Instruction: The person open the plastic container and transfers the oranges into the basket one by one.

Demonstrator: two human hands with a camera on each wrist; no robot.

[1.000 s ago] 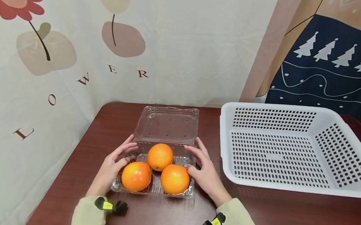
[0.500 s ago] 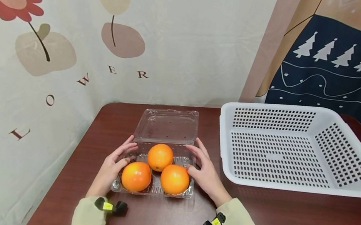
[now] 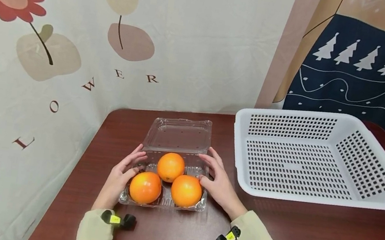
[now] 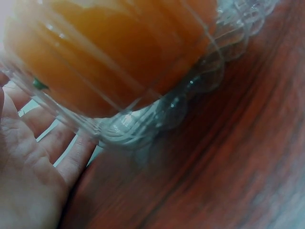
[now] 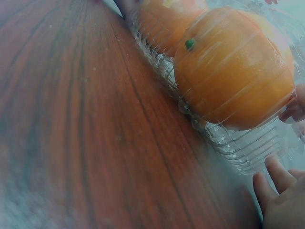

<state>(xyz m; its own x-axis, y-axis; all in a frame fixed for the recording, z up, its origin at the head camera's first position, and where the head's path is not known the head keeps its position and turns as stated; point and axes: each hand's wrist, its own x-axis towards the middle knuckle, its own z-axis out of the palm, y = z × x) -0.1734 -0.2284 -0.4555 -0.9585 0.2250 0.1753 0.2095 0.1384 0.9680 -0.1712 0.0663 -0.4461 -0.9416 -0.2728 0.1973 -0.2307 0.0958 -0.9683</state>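
Beyond the hands [image 3: 219, 183], the clear lid [image 3: 179, 134] has tilted a little since a second ago: its far edge now shows lower, nearer the hands, and its outline looks shorter.

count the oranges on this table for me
3, all in the clear plastic clamshell: the back orange in the middle, the front left orange by the left hand, and the front right orange by the right hand. None seem hidden.

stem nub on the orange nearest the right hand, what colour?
Green; the stem nub on that orange shows best in the right wrist view.
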